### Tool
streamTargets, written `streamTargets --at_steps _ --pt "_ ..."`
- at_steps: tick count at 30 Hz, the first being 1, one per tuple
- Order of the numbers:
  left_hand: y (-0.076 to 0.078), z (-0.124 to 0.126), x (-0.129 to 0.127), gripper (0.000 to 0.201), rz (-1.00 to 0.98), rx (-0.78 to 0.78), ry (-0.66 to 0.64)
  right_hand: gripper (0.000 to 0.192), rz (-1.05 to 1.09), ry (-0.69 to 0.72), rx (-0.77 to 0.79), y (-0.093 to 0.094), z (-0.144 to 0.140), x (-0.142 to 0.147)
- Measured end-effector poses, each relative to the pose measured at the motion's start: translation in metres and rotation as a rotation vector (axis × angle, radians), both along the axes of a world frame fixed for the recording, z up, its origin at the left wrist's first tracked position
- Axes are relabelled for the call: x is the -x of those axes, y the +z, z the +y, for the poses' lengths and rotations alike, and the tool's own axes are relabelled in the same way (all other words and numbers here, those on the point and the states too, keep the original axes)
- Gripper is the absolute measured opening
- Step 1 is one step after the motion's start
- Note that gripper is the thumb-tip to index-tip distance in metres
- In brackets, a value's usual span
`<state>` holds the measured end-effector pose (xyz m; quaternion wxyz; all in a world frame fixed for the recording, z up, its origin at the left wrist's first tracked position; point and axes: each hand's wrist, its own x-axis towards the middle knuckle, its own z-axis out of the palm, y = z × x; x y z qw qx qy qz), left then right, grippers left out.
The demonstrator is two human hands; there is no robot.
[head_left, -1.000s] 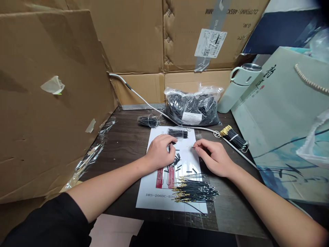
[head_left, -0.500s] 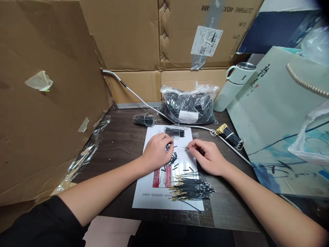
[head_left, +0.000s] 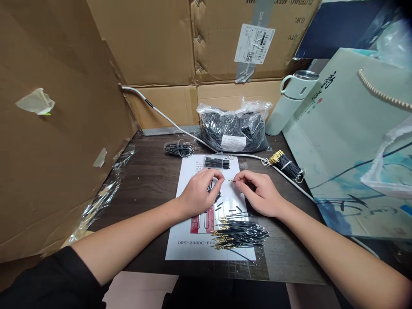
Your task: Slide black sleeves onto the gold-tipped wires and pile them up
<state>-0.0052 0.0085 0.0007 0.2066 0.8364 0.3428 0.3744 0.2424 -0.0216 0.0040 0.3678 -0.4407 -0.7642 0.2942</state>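
My right hand [head_left: 262, 194] pinches a thin black wire [head_left: 229, 180] with a gold-coloured tip, which points left. Facing it, my left hand [head_left: 200, 192] has thumb and forefinger pressed together at that tip; whatever lies between them is too small to make out. Below the fingers, short black tube pieces [head_left: 232, 210] are scattered on a printed paper sheet [head_left: 180, 244], some hidden by my left hand. Nearer to me, a loose pile of black wires [head_left: 240, 234] with gold ends on the left covers the sheet's lower right.
Bundles of black wires lie behind: a left bundle [head_left: 179, 149], a middle bundle [head_left: 217, 162], a gold-ended bundle [head_left: 286, 165]. A clear bag of black parts [head_left: 233, 128], a white cable [head_left: 174, 123], a pale flask [head_left: 285, 109] and a paper bag [head_left: 341, 128] stand around. Cardboard [head_left: 58, 163] walls the left.
My left hand has moved right from the tube pieces, its fingertips now meeting the wire's gold tip. My right hand stays nearly still with the wire. The camera view has shifted slightly.
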Motion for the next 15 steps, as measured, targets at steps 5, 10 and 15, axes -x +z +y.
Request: streamTargets --at_steps 5,10,15 --pt "-0.003 -0.0042 -0.0061 0.009 -0.307 0.489 -0.034 0.015 0.036 -0.022 -0.006 -0.0005 -0.0039 0.0028" --pt "-0.0088 -0.0012 -0.009 0.017 -0.425 0.598 -0.047 0.015 0.013 -0.043 -0.025 0.0 -0.0038 0.002" --pt "-0.008 0.0 -0.0087 0.017 -0.423 0.585 -0.035 0.015 -0.001 -0.051 -0.033 0.0002 -0.0027 0.0005"
